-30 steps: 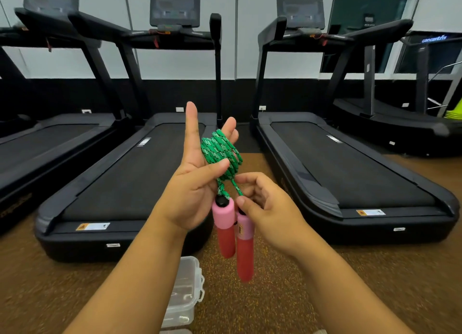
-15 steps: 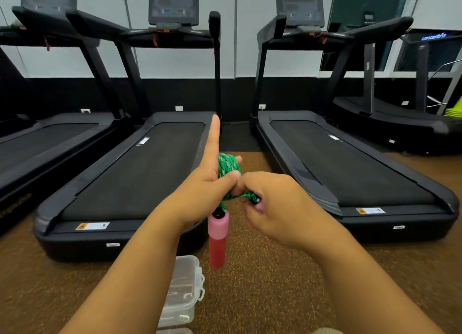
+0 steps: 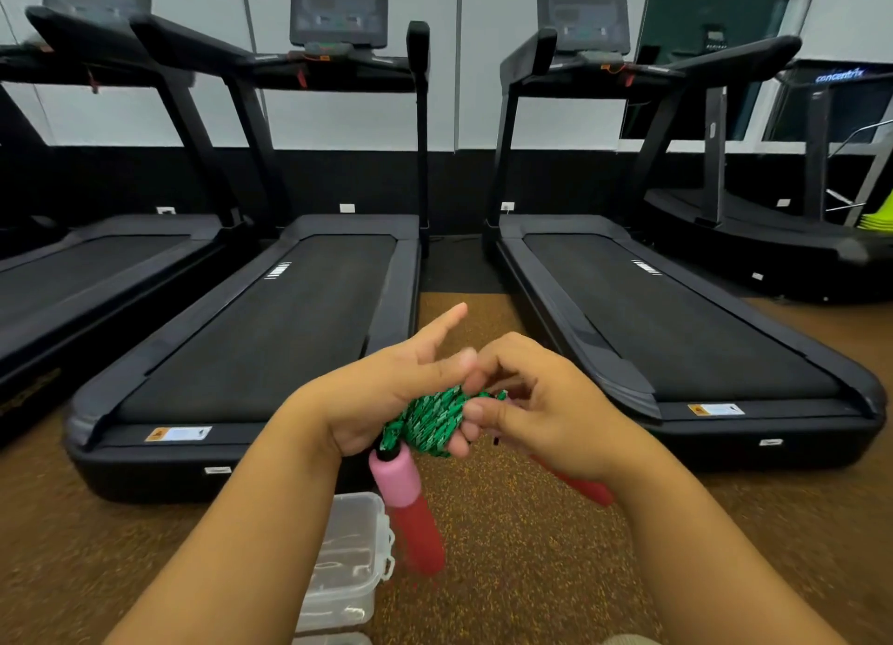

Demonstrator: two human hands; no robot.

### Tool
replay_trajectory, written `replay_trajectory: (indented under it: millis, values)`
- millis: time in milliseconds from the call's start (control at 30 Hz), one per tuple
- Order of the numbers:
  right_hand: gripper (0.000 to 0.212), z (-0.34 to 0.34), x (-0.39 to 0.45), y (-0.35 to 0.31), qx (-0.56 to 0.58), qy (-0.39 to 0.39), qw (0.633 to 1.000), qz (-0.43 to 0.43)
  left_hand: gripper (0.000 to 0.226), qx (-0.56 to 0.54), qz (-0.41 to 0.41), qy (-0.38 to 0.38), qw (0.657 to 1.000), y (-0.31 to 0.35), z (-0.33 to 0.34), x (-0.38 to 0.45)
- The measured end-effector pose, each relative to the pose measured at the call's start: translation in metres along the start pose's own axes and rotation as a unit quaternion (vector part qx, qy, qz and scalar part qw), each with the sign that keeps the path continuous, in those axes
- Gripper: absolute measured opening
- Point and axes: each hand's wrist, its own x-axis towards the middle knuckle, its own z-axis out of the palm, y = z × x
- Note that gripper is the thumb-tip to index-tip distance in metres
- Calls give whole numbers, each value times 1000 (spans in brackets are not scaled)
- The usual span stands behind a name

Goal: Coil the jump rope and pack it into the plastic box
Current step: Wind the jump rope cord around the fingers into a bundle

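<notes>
The green jump rope (image 3: 432, 420) is bunched into a tight coil between both hands. My left hand (image 3: 386, 393) holds the coil in its palm, forefinger stretched out. A pink-and-red handle (image 3: 408, 504) hangs down from the coil below that hand. My right hand (image 3: 546, 403) grips the coil's right side, and the second red handle (image 3: 587, 490) sticks out beneath its wrist, mostly hidden. The clear plastic box (image 3: 345, 567) sits on the floor below my left forearm, partly covered by it.
Two black treadmills (image 3: 270, 335) (image 3: 676, 335) stand side by side straight ahead, with a strip of brown speckled floor (image 3: 507, 548) between and in front of them. More machines flank them left and right against the wall.
Both hands have dropped lower and turned the coil sideways. The right hand now wraps the rope end around the bundle, and the second handle has swung under the right wrist.
</notes>
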Motion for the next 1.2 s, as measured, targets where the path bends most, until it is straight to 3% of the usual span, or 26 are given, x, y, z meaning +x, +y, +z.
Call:
replay_trajectory:
  millis: [100, 200, 433, 633, 800, 933, 1200]
  values:
    - [38, 6, -4, 3, 144, -25, 987, 62, 107, 56, -8, -42, 998, 0, -3, -2]
    - [55, 11, -7, 8, 192, -75, 975, 80, 112, 68, -29, -58, 996, 1, -4, 1]
    - [57, 17, -10, 22, 280, -136, 947, 81, 118, 141, -111, -135, 974, 5, -4, 9]
    - [52, 17, -11, 29, 265, -149, 948, 94, 122, 233, -93, -145, 957, 1, -2, 14]
    - [46, 15, -12, 28, 223, -117, 965, 75, 117, 255, -70, -123, 957, 6, 5, 12]
    - [39, 15, -12, 29, 222, -80, 969, 72, 114, 308, -33, -51, 950, 10, 10, 11]
    - [31, 21, -13, 34, 248, -13, 966, 69, 104, 235, 28, 28, 971, 2, 9, 16]
